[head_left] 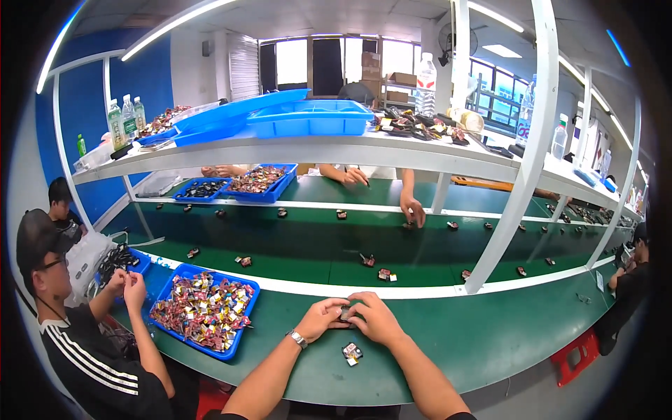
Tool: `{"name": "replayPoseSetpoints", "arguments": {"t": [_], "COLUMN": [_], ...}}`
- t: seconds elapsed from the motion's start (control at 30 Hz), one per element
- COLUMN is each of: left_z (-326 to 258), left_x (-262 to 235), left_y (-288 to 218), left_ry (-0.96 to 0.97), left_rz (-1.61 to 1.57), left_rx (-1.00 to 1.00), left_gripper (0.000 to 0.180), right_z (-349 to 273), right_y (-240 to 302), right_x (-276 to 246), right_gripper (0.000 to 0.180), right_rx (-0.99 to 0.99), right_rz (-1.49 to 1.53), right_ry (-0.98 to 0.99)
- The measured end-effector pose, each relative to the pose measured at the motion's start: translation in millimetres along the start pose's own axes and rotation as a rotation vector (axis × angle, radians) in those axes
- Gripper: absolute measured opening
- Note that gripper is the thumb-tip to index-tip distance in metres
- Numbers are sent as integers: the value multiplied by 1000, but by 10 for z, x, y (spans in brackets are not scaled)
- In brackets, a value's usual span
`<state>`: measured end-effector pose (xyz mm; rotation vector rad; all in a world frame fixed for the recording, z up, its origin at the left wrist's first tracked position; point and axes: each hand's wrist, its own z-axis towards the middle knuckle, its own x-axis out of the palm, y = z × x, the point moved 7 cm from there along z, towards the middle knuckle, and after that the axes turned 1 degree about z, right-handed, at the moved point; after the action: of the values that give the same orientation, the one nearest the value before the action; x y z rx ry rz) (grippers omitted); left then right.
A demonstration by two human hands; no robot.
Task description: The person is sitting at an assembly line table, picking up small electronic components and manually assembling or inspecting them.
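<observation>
Both my hands meet over the near green table in the middle. My left hand (318,320), with a metal watch on its wrist, is closed on one side of a small dark part (344,314). From the other side, my right hand (376,320) grips the same part, its fingers bent over it. Fingers hide much of the part, so its exact kind does not show. Just below my hands lies a small circuit assembly (352,353) with black, white and yellow pieces.
A blue tray (206,351) heaped with small wired circuit assemblies stands left of my hands. Beyond a white rail, a green conveyor belt (308,252) carries scattered assemblies. White posts (514,161) hold a shelf overhead. A co-worker (91,336) sits at left; another's hands (411,210) reach in opposite.
</observation>
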<state>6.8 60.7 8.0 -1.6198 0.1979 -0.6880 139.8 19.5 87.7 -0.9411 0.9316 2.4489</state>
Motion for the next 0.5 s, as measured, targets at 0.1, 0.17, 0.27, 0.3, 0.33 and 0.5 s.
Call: {"name": "replayPoseSetpoints", "arguments": {"t": [0.1,0.17,0.27,0.3,0.33,0.5], "left_z": [14,21,0,2,5,-29], "left_x": [19,25,-3,-4,28,86], "left_y": [28,44,38,34,5,-58], "left_ry": [9,22,-8,-6,46,140], "left_rz": [-21,-25,-64,-64,-80,-56], "left_rx": [0,-4,-40,-42,-13,38], "left_gripper": [31,28,31,31,33,40], "right_z": [-1,-21,-21,-26,-31,-49], "right_y": [-41,-61,-15,-31,-46,-88], "right_x": [55,63,62,60,57,72], "right_gripper": [17,15,13,12,11,10], "right_rx": [22,26,-26,-1,24,111], "right_rz": [-22,-45,-63,-46,-30,35], "right_ry": [-12,-13,-31,-43,-54,-82]}}
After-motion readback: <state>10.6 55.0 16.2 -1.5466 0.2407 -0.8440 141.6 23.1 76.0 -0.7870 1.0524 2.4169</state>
